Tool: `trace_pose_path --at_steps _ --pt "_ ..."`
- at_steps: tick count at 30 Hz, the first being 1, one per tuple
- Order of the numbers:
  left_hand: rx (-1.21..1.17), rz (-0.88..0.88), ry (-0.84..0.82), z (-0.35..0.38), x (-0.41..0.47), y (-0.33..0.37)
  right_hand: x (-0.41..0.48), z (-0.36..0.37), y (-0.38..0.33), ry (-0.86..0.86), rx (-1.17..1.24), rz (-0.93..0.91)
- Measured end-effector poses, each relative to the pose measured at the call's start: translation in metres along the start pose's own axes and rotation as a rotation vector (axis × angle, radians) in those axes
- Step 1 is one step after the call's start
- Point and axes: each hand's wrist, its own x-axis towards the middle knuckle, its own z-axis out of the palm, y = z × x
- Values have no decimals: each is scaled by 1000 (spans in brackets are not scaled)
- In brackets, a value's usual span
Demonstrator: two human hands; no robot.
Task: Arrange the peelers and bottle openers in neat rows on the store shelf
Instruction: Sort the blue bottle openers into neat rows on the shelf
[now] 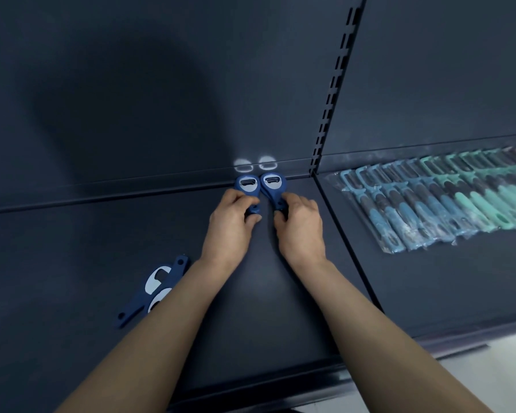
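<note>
Two blue bottle openers lie side by side on the dark shelf (102,263), heads against the back wall. My left hand (231,225) grips the handle of the left opener (246,185). My right hand (300,226) grips the handle of the right opener (273,183). Both handles are mostly hidden under my fingers. Two more blue openers (157,289) lie loose and crossed at the lower left, partly behind my left forearm. A neat row of several bagged peelers (447,201), blue to teal, fills the neighbouring shelf section on the right.
A slotted upright (335,84) divides the back wall between the two shelf sections. The shelf's front lip (280,386) runs along the bottom, with pale floor (489,368) beyond it at the lower right.
</note>
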Motion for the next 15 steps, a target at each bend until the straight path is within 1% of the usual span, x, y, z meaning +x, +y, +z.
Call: trace_pose_path --at_steps 3,6,7,8,10,13,15 --pt "31 -37 -19 -15 -1 3 -5 -5 -2 34 -3 -11" --pt "129 -69 -9 -40 -3 2 -13 -8 -12 104 23 -61" --pt "171 -87 -12 -49 -6 0 -17 -8 -18 100 49 -85" --pt "212 -108 -14 -57 -9 -2 -21 -7 -25 70 71 -112" --pt "300 -156 -37 -74 -17 -6 -31 -4 -42 -44 89 -159" --pt "422 -261 -123 -99 -34 -11 -46 0 -66 -289 41 -161" --pt "434 -360 -197 -117 -45 -14 -53 2 -80 -424 -17 -144"
